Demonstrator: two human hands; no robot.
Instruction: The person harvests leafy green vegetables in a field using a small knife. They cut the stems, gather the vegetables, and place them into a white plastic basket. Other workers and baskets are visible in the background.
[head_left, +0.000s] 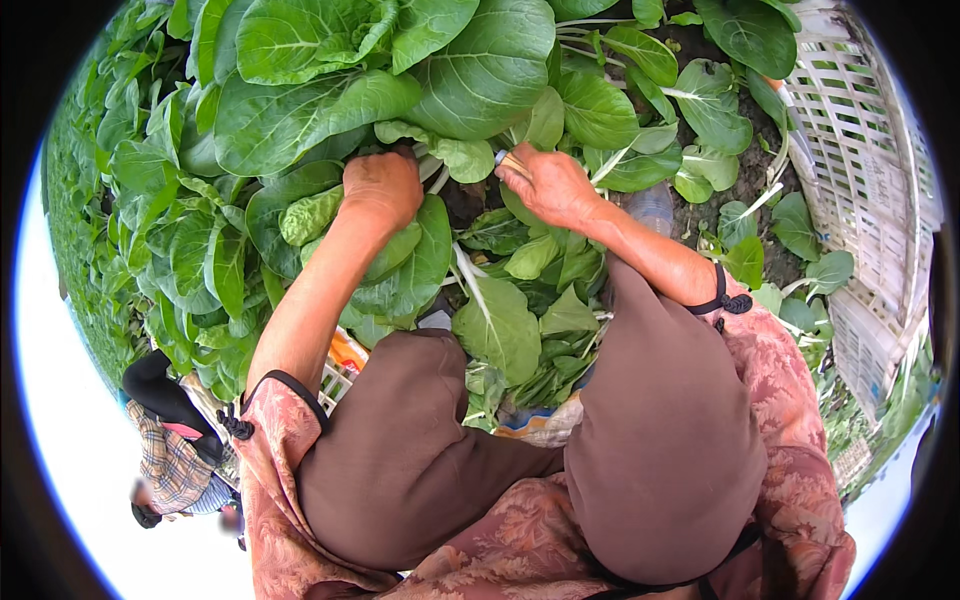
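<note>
My left hand (384, 187) is closed around the pale stalks at the base of a leafy green plant (300, 112), whose broad leaves spread above it. To its right, my right hand (551, 184) grips a wooden handle (517, 165) with a metal collar at its end; whatever extends beyond the collar is hidden by leaves. A small curled leaf (466, 159) lies between the two hands. Below them, loose leaves with white stalks (499, 322) lie on the ground between my knees.
A white slatted plastic crate (862, 172) stands at the right. Dense leafy plants (165, 225) fill the left side. A clear plastic bottle (651, 208) lies under my right forearm. Another person (176, 457) is at the lower left. A printed sack (551, 427) lies between my legs.
</note>
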